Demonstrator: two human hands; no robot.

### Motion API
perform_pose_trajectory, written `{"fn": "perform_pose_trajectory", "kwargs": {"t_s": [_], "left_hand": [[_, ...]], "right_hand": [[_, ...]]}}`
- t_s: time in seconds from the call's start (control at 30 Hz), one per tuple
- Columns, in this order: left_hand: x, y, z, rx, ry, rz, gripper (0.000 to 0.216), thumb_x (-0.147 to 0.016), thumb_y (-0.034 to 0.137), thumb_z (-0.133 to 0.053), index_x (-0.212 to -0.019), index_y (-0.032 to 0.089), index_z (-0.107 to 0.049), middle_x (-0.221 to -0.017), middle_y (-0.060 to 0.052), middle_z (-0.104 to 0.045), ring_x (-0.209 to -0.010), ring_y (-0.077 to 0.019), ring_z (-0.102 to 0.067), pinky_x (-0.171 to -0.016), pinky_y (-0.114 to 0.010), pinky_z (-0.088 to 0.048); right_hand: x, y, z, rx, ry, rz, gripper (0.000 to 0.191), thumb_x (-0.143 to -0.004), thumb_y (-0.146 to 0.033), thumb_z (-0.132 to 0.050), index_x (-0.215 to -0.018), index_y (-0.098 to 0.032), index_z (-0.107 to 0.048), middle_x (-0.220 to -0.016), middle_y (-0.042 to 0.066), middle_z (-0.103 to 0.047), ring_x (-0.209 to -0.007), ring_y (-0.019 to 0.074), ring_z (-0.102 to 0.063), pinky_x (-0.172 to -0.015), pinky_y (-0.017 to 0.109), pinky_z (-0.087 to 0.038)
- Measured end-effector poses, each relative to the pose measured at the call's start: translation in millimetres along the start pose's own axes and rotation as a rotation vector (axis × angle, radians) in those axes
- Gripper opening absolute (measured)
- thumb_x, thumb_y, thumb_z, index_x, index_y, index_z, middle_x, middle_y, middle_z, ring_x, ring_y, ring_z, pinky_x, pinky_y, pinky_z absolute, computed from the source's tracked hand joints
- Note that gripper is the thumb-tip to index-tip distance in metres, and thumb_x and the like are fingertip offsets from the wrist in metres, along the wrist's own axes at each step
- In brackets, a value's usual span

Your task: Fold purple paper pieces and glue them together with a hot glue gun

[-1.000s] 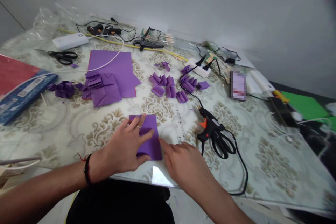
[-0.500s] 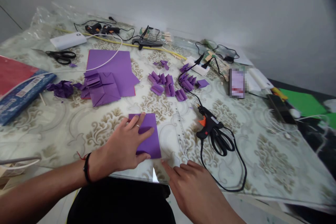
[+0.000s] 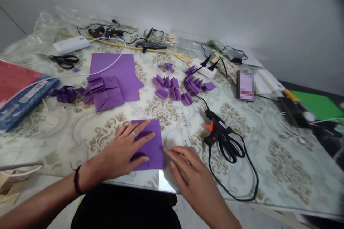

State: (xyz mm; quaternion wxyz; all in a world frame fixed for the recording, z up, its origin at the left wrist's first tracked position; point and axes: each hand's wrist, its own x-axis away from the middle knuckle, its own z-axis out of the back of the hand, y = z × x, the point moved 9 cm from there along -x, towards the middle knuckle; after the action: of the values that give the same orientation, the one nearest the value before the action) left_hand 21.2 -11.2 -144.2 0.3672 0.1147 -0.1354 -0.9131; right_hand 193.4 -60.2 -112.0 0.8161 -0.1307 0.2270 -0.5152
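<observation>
A piece of purple paper [image 3: 154, 150] lies flat near the front edge of the table. My left hand [image 3: 125, 148] rests on its left part, fingers spread and pressing down. At the paper's right edge is my right hand [image 3: 189, 170], its fingers stretched out and holding nothing; whether a fingertip touches the paper I cannot tell. A clear ruler [image 3: 186, 128] lies to the right of the paper. Beyond it sits a black glue gun [image 3: 217, 125] with an orange trigger, next to the black handles of scissors [image 3: 231, 148].
Folded purple paper pieces [image 3: 174, 87] lie beyond my hands, with larger purple sheets [image 3: 113, 64] to their left. Another pair of scissors [image 3: 64, 61], a power bank [image 3: 72, 44] and a power strip [image 3: 204, 68] lie farther back. A phone [image 3: 245, 86] is at the right.
My right hand has moved up along the paper's right edge, and its fingers have opened out from a pointing pose. My left hand has slid slightly left, fingers still spread.
</observation>
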Motion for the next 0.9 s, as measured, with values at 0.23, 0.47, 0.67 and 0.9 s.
{"fn": "perform_pose_trajectory", "kwargs": {"t_s": [0.23,0.47,0.67,0.9], "left_hand": [[11.7,-4.7,1.1,0.031,0.015,-0.033,0.050,-0.106,0.034,-0.066,-0.154,0.025,-0.059,-0.169,-0.009,-0.051,-0.152,-0.0376,-0.043,-0.123,-0.061,-0.043],[11.7,-6.0,-0.8,0.019,-0.008,0.010,0.053,-0.106,0.041,-0.068,-0.156,0.027,-0.057,-0.178,-0.014,-0.035,-0.157,-0.0408,-0.041,-0.122,-0.065,-0.043],[11.2,-7.3,-3.9,0.015,-0.052,0.013,0.054,-0.105,0.042,-0.069,-0.155,0.026,-0.058,-0.178,-0.015,-0.036,-0.157,-0.0406,-0.040,-0.122,-0.066,-0.044],[12.6,-8.4,-5.3,0.014,-0.055,0.021,0.060,-0.102,0.036,-0.073,-0.158,0.028,-0.056,-0.179,-0.014,-0.034,-0.159,-0.0404,-0.038,-0.125,-0.066,-0.041]], "right_hand": [[1.3,-11.4,-27.3,-0.160,0.081,0.070,0.033,-0.104,-0.010,-0.060,-0.133,-0.022,-0.070,-0.129,0.012,-0.071,-0.124,0.0274,-0.065,-0.104,0.048,-0.061],[-13.9,-10.5,-37.8,-0.159,0.068,0.059,0.026,-0.103,-0.016,-0.063,-0.126,-0.022,-0.074,-0.132,0.014,-0.071,-0.127,0.0299,-0.063,-0.107,0.053,-0.059],[-21.6,-8.1,-40.1,-0.117,0.026,0.012,0.026,-0.102,-0.017,-0.063,-0.126,-0.022,-0.073,-0.137,0.014,-0.070,-0.129,0.0310,-0.062,-0.108,0.054,-0.058],[-38.0,-1.3,-40.9,0.003,-0.055,0.003,0.030,-0.104,-0.018,-0.061,-0.133,-0.016,-0.070,-0.139,0.016,-0.072,-0.125,0.0329,-0.064,-0.107,0.056,-0.057]]}}
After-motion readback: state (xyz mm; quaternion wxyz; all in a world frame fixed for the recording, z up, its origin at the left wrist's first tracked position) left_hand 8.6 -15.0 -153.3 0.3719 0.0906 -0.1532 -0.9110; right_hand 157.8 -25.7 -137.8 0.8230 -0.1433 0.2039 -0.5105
